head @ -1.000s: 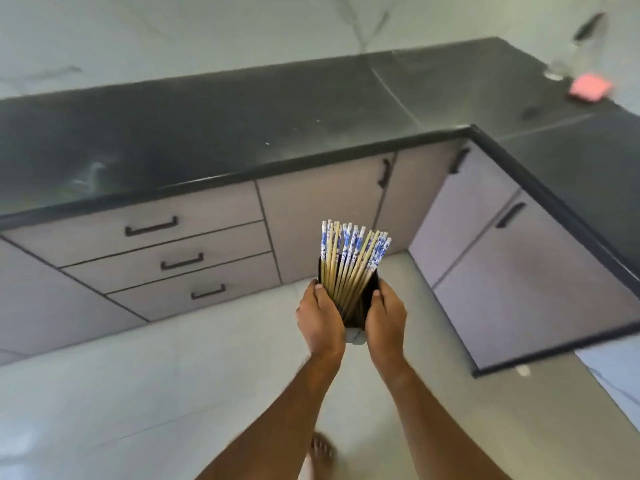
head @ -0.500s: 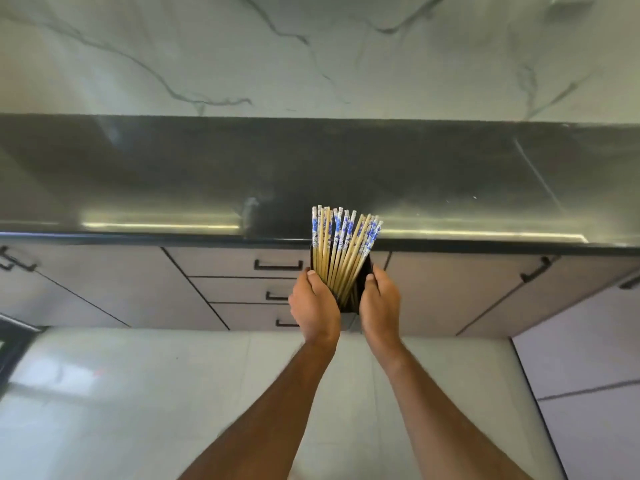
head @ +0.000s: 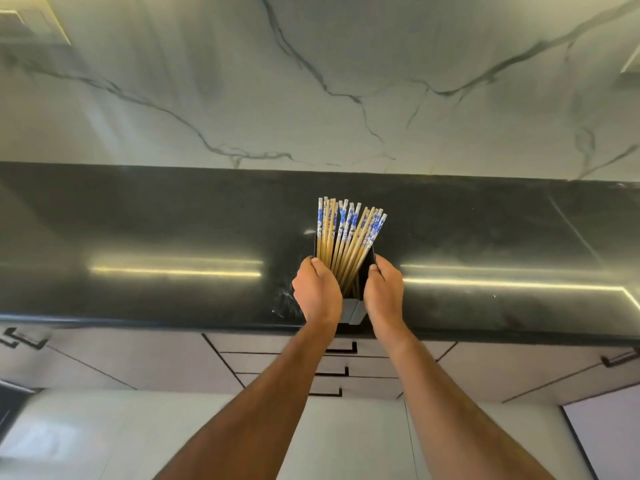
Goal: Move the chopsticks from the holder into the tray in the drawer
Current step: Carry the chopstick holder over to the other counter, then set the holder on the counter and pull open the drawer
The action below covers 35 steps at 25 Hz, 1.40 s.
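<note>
Both hands carry a dark square holder over the front part of the black countertop. My left hand grips its left side and my right hand grips its right side. Several wooden chopsticks with blue-and-white tops stand fanned out of the holder, leaning slightly right. Whether the holder touches the counter I cannot tell. Below the counter edge, three stacked drawers with black handles are closed; no tray is in view.
A white marble-veined wall rises behind the counter. Cabinet doors with black handles flank the drawers. Pale floor tiles lie below.
I have stepped closer to the counter. Both hands have carried the holder with chopsticks forward and up, from in front of the drawers to above the countertop.
</note>
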Available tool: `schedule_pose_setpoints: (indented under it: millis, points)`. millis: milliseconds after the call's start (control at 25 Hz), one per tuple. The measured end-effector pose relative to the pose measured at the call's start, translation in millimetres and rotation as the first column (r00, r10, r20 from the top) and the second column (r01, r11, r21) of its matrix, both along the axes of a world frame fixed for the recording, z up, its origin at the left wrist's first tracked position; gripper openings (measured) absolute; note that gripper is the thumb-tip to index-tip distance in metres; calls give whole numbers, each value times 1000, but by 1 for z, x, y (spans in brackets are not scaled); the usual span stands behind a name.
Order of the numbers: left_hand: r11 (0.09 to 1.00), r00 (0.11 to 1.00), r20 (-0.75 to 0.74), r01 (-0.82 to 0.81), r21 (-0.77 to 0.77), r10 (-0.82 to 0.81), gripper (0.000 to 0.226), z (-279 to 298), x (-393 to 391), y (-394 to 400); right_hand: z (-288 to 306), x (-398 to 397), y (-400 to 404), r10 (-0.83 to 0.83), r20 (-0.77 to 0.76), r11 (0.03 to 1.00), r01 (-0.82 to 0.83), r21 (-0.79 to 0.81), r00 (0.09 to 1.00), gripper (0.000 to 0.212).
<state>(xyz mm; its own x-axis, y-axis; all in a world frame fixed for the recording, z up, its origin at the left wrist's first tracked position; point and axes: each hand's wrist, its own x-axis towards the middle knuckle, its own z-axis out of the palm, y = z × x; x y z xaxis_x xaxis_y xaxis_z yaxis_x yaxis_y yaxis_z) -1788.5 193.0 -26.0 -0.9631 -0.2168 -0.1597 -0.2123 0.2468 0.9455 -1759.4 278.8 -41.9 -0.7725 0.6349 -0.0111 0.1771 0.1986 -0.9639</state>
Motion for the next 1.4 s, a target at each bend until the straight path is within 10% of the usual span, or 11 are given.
schedule_pose_setpoints:
  millis: [1000, 1400]
  points:
    - [989, 997, 40, 64, 133, -70, 27, -43, -138, 39, -26, -129, 50, 38, 95, 998, -42, 38, 995, 33]
    - [819, 850, -349, 153, -553, -394, 46, -44, -77, -14, -26, -52, 42, 69, 145, 770, -145, 621, 987, 49]
